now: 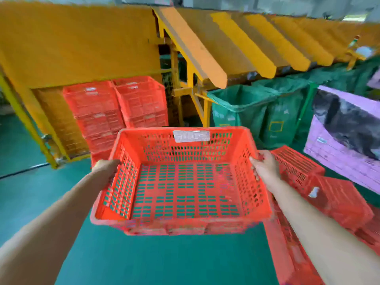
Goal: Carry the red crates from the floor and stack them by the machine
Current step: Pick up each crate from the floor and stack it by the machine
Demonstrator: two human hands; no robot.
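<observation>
Empty red crate (185, 182) held above green floor (41, 192), left hand (106, 168) and right hand (265, 167) gripping its side rims.

The green floor (144, 260) carries two piles of red crates at the far left-centre. The left stack (96, 112) and right stack (141, 101) stand just beside each other under the yellow machine (82, 44). The machine's slanted leg (26, 128) stands on the floor at the far left, with a dark cable (22, 171) running past its foot. At the far right stand green bags (242, 108), then a purple bin (337, 157). Loose crates (337, 198) lie heaped together at the near right.
</observation>
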